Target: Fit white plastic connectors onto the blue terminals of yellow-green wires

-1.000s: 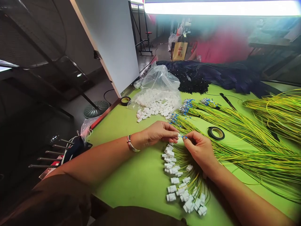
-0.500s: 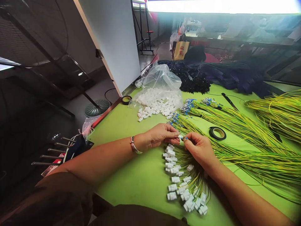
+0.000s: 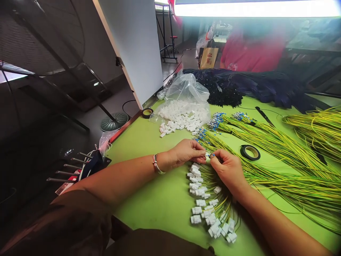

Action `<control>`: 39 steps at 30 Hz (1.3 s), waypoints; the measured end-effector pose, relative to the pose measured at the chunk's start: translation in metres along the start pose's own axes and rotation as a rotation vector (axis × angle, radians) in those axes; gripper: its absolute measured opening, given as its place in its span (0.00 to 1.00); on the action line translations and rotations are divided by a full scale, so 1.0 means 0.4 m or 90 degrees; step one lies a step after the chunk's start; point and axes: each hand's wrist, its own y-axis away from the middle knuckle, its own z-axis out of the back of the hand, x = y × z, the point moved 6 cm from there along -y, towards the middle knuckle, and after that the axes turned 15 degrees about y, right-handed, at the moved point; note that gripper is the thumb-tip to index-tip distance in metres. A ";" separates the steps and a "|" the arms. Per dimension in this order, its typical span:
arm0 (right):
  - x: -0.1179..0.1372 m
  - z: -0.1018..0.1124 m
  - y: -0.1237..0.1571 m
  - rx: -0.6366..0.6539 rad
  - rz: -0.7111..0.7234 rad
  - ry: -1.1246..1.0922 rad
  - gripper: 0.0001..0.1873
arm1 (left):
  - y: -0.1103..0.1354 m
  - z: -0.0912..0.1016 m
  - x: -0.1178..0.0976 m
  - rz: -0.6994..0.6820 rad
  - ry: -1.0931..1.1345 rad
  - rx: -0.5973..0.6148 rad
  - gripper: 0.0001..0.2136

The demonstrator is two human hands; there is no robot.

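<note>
My left hand (image 3: 189, 153) pinches a small white connector housing (image 3: 207, 154), mostly covered by the fingers. Close against it, my right hand (image 3: 228, 170) pinches a wire with a blue-sleeved terminal (image 3: 212, 155) at its end. The fingertips of both hands almost meet; whether the terminal sits inside the housing I cannot tell. Below the hands lie several wires fitted with white connectors (image 3: 196, 209), fanned out on the green table (image 3: 149, 199). A bundle of yellow-green wires with blue terminals (image 3: 204, 135) lies just beyond my fingers.
Loose white housings (image 3: 181, 122) spill from a clear plastic bag (image 3: 189, 89). Black tape rolls (image 3: 250, 152) lie among yellow-green wire bundles (image 3: 295, 185). Dark cables (image 3: 261, 83) cover the far edge. Beyond them is a person in a pink top (image 3: 253, 49). A white panel (image 3: 133, 46) stands at left.
The person in pink now stands upright in view beyond the table, having been bent low behind the cables. The whole view has shifted slightly. Both hands keep nearly the same pinching pose.
</note>
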 end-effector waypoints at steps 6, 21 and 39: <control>0.005 -0.008 -0.003 -0.001 0.018 0.018 0.07 | 0.000 -0.006 0.007 0.006 0.006 0.010 0.16; -0.049 -0.004 -0.008 0.116 -0.172 -0.262 0.14 | 0.088 -0.081 -0.013 0.102 -0.475 0.426 0.04; -0.028 -0.021 0.000 0.175 -0.170 -0.335 0.17 | 0.038 0.097 -0.265 -0.213 -1.199 -0.188 0.13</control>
